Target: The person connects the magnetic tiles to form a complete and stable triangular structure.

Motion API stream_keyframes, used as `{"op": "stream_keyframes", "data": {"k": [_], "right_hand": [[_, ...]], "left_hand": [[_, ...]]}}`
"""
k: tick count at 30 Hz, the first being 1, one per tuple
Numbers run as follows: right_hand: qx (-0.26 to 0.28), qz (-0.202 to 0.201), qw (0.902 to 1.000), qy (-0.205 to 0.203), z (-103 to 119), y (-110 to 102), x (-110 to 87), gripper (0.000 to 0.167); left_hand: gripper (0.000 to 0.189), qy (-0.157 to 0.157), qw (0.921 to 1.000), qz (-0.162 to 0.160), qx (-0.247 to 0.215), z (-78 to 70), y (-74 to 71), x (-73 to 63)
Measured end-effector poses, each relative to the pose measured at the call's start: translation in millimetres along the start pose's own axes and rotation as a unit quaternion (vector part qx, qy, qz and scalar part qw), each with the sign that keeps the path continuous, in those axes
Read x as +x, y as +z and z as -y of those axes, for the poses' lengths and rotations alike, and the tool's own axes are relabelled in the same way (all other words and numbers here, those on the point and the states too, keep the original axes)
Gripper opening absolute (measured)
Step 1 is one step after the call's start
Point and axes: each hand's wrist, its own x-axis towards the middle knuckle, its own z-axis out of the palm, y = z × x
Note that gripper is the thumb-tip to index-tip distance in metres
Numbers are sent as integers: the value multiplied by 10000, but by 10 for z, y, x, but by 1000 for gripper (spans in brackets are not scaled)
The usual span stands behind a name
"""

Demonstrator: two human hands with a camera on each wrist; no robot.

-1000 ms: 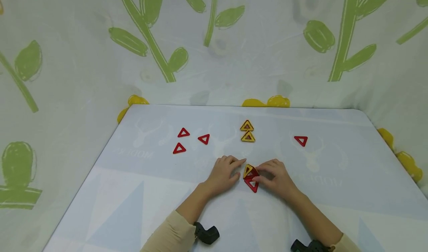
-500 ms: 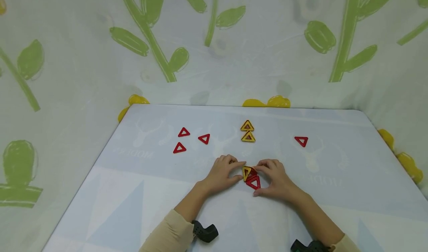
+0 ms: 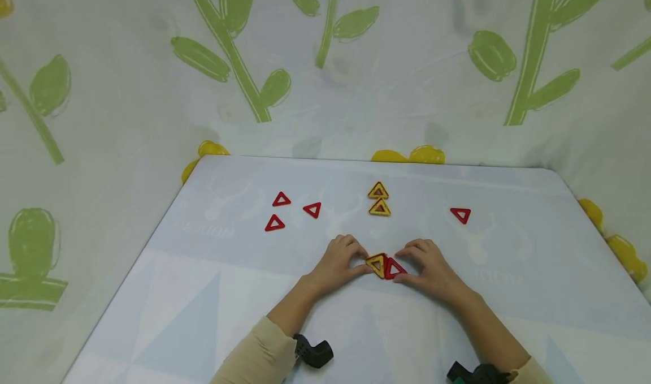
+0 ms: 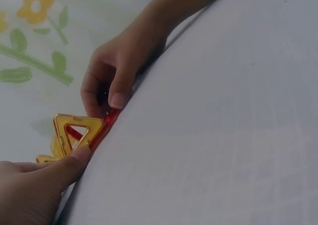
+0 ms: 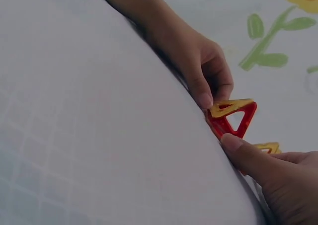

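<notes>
In the head view, a yellow triangular magnetic tile (image 3: 369, 261) joins red triangular tiles (image 3: 388, 272) between my hands, low over the table. My left hand (image 3: 339, 260) pinches the yellow side with thumb and fingers. The right hand (image 3: 432, 268) holds the red side between thumb and fingertips. In the left wrist view, the yellow tile (image 4: 74, 119) leans up, its lower corner under my left thumb. From the right wrist, a red tile (image 5: 251, 114) tilts upright against the yellow one (image 5: 233, 106), with my right thumb at its base. Some joined edges are hidden by fingers.
Several loose red triangles lie flat on the table (image 3: 244, 293): a group at the back left, including one red triangle (image 3: 274, 223), and a lone red triangle (image 3: 461, 215) at the right. Two yellow triangular pieces (image 3: 380, 211) with red showing inside stand at the back middle.
The joined tiles have turned, so the red side now points right instead of toward me. My right hand has shifted its grip from the upper side to the red tile's right end.
</notes>
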Motion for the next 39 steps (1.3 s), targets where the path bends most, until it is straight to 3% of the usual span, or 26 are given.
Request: {"op": "stream_keyframes", "data": {"k": [6, 14, 22, 29, 39], "right_hand": [[-92, -147, 9998, 67, 0, -12, 30, 42], [486, 147, 9963, 687, 15, -22, 69, 33], [685, -27, 9939, 863, 28, -4, 42, 27], [786, -261, 9950, 557, 51, -4, 19, 30], [1433, -460, 9886, 61, 83, 53, 3, 38]], "left_hand": [[31, 101, 9998, -195, -37, 20, -3, -15], [28, 234, 9994, -232, 77, 17, -23, -10], [26, 455, 9982, -383, -43, 8, -26, -12], [26, 508, 9979, -398, -63, 13, -9, -11], [26, 567, 9975, -416, -53, 8, 11, -13]]}}
